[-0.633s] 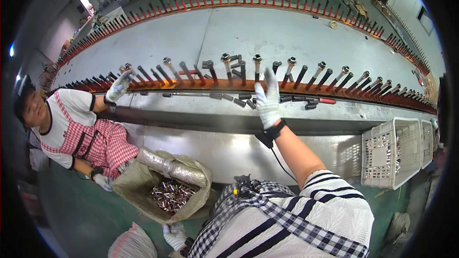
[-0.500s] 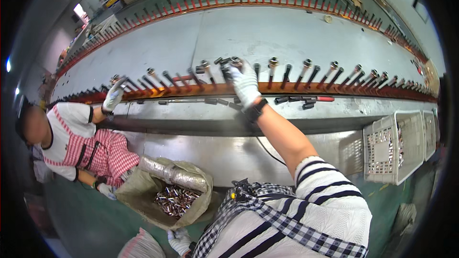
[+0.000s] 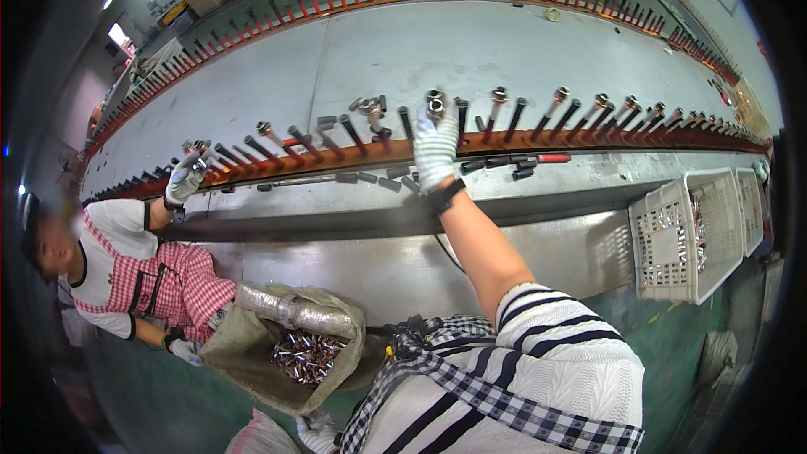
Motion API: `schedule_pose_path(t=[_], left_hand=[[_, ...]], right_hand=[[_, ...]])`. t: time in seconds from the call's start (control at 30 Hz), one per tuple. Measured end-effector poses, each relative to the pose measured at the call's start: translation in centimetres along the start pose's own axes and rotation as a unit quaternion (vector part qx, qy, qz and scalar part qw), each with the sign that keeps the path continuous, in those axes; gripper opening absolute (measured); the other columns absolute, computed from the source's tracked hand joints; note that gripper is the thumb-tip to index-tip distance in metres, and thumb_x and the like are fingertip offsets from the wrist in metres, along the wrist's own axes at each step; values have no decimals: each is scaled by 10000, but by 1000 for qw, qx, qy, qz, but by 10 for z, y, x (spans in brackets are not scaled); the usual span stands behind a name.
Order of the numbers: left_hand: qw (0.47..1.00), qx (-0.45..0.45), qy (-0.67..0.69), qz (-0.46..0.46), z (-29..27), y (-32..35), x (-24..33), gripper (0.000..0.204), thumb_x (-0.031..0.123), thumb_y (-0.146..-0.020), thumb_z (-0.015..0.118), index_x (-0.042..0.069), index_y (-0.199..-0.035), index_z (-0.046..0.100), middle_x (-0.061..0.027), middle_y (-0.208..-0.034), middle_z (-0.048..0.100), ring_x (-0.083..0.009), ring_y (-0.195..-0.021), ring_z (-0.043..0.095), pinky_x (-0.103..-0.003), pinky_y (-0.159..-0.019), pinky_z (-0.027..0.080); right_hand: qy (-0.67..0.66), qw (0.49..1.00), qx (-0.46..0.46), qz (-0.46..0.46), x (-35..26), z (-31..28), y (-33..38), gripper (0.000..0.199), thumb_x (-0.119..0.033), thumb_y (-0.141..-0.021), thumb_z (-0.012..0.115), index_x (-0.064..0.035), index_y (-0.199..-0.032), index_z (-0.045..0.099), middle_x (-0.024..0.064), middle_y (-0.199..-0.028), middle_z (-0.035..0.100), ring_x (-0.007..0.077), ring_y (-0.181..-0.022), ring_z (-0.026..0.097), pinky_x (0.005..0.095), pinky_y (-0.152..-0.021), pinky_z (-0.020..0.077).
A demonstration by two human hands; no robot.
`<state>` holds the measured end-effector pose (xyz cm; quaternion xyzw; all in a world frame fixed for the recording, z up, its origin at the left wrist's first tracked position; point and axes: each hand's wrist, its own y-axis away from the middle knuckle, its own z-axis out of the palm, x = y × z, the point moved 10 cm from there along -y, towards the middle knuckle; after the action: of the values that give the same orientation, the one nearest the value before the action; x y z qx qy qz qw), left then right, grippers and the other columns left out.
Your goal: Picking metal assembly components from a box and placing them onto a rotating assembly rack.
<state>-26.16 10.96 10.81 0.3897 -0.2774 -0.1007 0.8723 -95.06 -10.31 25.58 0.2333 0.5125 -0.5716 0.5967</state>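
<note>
Grip of right hand [image 3: 435, 151], spread earlier, now wraps silver-topped piece [image 3: 435, 108] at rail [image 3: 503, 141]; left hand [image 3: 317, 431] by sack [image 3: 239, 351], can't tell grip.

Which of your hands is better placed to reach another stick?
Probably your right hand: it's up at the rail, among the sticks, while your left hand is low beside the sack.

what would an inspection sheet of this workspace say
Surface: grey tabletop, crossed by a seam
Job's things: silver-topped pieces among red-and-black posts along a curved rail
Clutter: loose black tubes and a red piece before the rail
Hands: right hand closed around one silver-topped piece; left hand beside the sack, grip unclear
Cables: one dark cable beside the right forearm
Surroundings: co-worker at left; metal pieces in the sack; white crates at right
</note>
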Motion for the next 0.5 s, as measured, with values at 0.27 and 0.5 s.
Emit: schedule_pose_path(t=[0.27,0.5], left_hand=[[997,21,53,-57,-62,-33,12,248,244,-807,648,69,-903,501,-8,-766,391,-118,-705,397,-269,-669,388],[997,31,56,-34,-55,-21,7,242,247,-805,655,79,-892,503,14,-735,380,-118,-708,404,-315,-734,388]], right_hand=[[-236,966,-105,-17,-102,14,9,370,26,-818,635,-47,-1170,548,24,-968,608,103,-896,573,239,-819,485],[-138,982,128,-31,-29,-84,9,502,-39,-857,595,-68,-1313,390,73,-1070,558,145,-929,556,286,-848,477]])
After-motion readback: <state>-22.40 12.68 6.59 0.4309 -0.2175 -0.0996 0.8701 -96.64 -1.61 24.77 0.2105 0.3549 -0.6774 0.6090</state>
